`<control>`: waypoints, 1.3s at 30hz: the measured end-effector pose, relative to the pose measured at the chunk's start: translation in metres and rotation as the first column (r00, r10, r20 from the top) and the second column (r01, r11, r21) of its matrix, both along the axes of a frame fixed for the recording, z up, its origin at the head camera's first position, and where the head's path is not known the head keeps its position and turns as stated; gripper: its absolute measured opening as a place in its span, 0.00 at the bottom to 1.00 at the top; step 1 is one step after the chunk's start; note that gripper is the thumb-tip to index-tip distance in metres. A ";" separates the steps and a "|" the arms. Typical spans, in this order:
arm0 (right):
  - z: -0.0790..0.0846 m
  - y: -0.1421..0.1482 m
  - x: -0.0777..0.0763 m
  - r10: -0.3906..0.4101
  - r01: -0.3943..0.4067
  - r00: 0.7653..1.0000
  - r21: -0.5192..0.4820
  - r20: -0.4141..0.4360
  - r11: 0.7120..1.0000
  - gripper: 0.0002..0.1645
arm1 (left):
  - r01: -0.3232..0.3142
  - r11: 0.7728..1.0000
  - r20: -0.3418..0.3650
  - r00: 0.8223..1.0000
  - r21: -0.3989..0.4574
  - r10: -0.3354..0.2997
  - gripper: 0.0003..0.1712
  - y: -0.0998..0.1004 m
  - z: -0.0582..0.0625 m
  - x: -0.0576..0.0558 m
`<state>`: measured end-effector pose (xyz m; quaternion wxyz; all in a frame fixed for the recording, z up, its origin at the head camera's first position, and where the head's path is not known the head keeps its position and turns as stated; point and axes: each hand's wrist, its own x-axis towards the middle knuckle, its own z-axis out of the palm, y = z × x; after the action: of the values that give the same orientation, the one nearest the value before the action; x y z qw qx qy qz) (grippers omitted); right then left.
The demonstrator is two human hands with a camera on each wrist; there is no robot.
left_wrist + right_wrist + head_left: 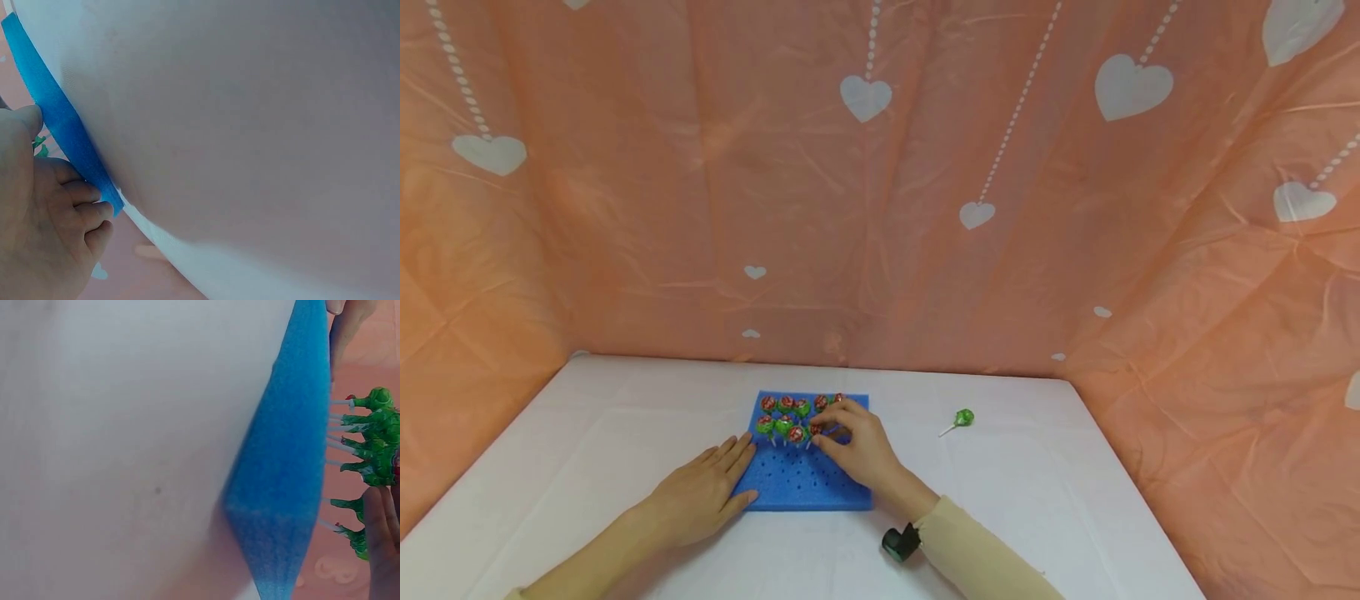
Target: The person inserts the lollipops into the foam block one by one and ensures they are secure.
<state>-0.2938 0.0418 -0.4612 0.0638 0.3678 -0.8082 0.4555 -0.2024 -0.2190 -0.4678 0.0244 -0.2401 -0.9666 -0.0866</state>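
On the table lies a blue foam block (808,496) dotted with small holes. Several lollipops (786,403) in red and green wrappers stand in its far half, sticks down. My left hand (696,496) rests along the block's left edge, fingers straight; in the left wrist view the fingers (94,215) touch the foam's side. At the front row's right end, my right hand (859,442) pinches a lollipop (816,430) between thumb and fingers, partly hiding it. From the side, the right wrist view shows white sticks and green-wrapped lollipops (375,428) along the foam's top.
A single green lollipop (964,417) lies on the white tablecloth (1015,492), right of the block. A black device (901,543) sits at my right wrist. An orange curtain (820,208) with white hearts encloses the table's back and sides.
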 end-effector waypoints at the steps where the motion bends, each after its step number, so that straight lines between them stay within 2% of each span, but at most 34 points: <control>1: 0.000 0.000 0.000 0.000 0.000 1.000 -0.004 -0.002 1.000 0.15 | -0.001 1.000 0.000 1.000 -0.002 0.001 0.41 0.000 0.000 0.000; 12: 0.007 0.007 0.003 -0.027 0.029 0.999 -0.053 0.024 0.998 0.16 | 0.000 1.000 -0.020 1.000 -0.003 0.000 0.40 0.001 -0.001 0.001; 16: 0.014 0.015 0.004 -0.026 0.031 0.999 -0.111 0.045 0.993 0.17 | -0.004 1.000 -0.022 1.000 -0.001 0.004 0.39 0.001 -0.002 0.001; 21: 0.020 0.026 0.003 -0.036 0.039 0.999 -0.175 0.021 0.984 0.16 | -0.011 1.000 -0.021 1.000 -0.001 0.011 0.40 0.001 -0.004 0.001; 30: 0.022 0.052 -0.003 -0.141 0.136 0.990 -0.252 -0.002 0.958 0.16 | -0.007 1.000 -0.026 1.000 -0.010 0.007 0.40 0.000 -0.004 0.000; 39: 0.022 0.086 -0.011 -0.247 0.252 0.967 -0.297 0.053 0.921 0.16 | 0.002 1.000 -0.032 0.999 -0.012 -0.002 0.39 0.001 -0.003 0.000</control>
<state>-0.3044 0.1282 -0.4387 0.1706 0.2444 -0.7699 0.5643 -0.2019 -0.2182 -0.4708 0.0382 -0.2427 -0.9663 -0.0771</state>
